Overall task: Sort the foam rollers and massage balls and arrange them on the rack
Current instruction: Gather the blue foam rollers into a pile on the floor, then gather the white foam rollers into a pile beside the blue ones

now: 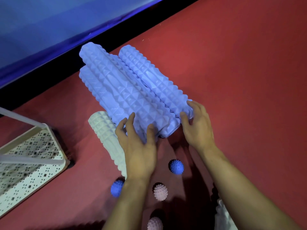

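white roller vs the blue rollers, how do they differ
The white roller lies alone and untouched on the red mat; the blue rollers are bunched together, gripped at their near ends by the left hand and right hand. Colour differs too. Both share the same ridged pyramid texture.

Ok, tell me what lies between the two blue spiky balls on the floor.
In the head view, the person's left forearm crosses between the blue balls.

A red mat (pixel 240 55) covers the floor; a blue panel (pixel 41 30) (black-edged along its base) borders its far side.
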